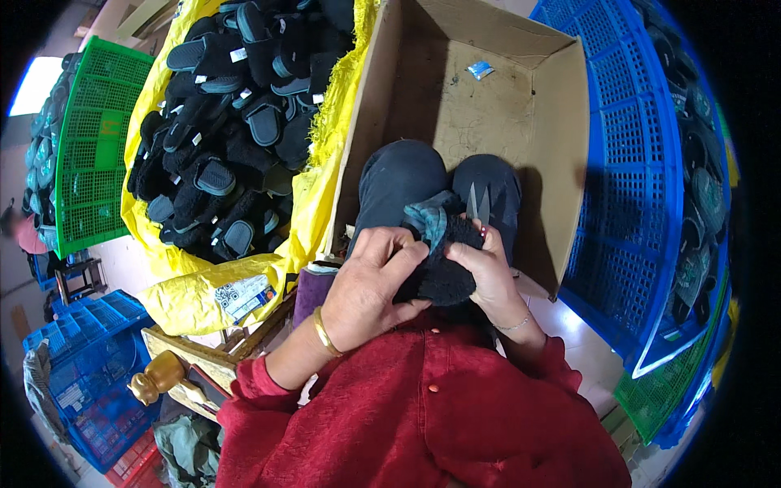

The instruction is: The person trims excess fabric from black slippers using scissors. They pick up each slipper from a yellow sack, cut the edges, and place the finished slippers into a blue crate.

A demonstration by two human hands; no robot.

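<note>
A black fuzzy slipper (pixel 446 281) is held between my two hands, just above my knees. My left hand (pixel 366 272) grips it from the left, thumb and fingers closed at a teal and black patterned piece (pixel 431 216) along its upper edge. My right hand (pixel 490 276) closes on the slipper's right side, thumb on the black pile. Scissors (pixel 478 203) stick up out of the right hand, blades slightly apart and pointing away from me. Their handles are mostly hidden by the fingers and the slipper.
An open cardboard box (pixel 561 163) stands ahead, with a small blue-and-white packet (pixel 480 70) inside. To its left, a yellow sack (pixel 313 195) overflows with black slippers (pixel 215 175). Blue crates (pixel 622 163) rise on the right; a green crate (pixel 102 146) and a gold mallet-like object (pixel 159 378) are left.
</note>
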